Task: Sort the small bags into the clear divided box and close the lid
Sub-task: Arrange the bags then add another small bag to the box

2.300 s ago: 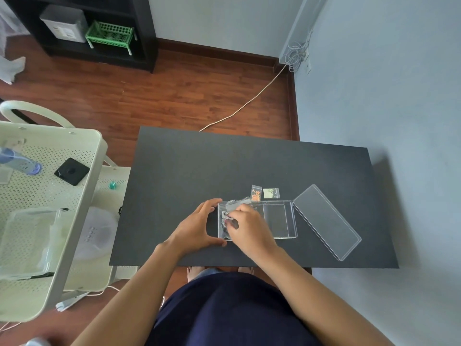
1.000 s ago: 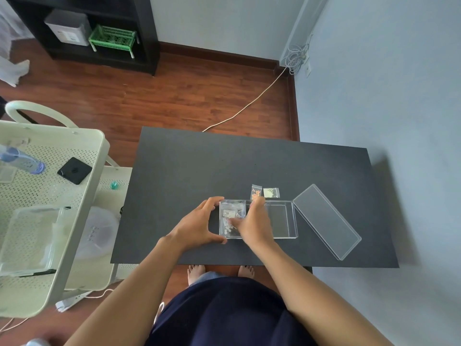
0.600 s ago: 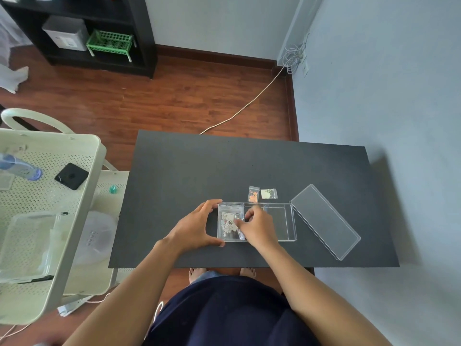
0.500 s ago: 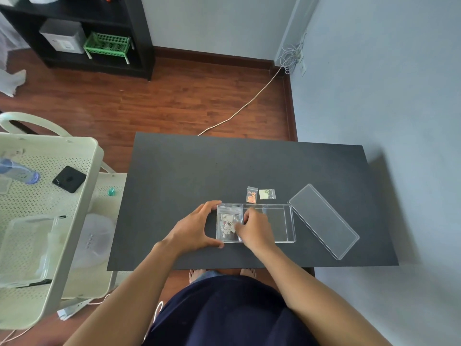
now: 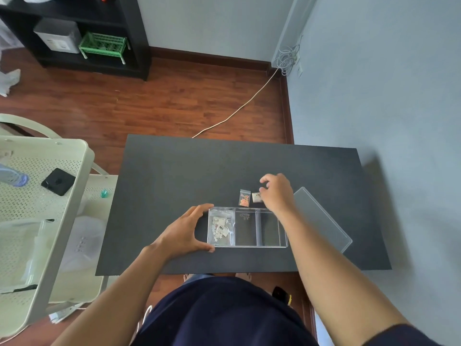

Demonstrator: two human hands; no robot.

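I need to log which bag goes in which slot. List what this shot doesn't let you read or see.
- Head view: labels on the bags in the box's left slot are too small to read; their count is unclear.
- The pale bag is partly covered by the right hand; whether its grip has closed on it can't be told.
- The orange bag's contents are too small to identify.
- The lid's near edge is hidden behind the right forearm.

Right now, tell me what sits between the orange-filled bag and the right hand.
In the head view, one small pale bag lies between the orange-filled bag and the right hand, at its fingertips.
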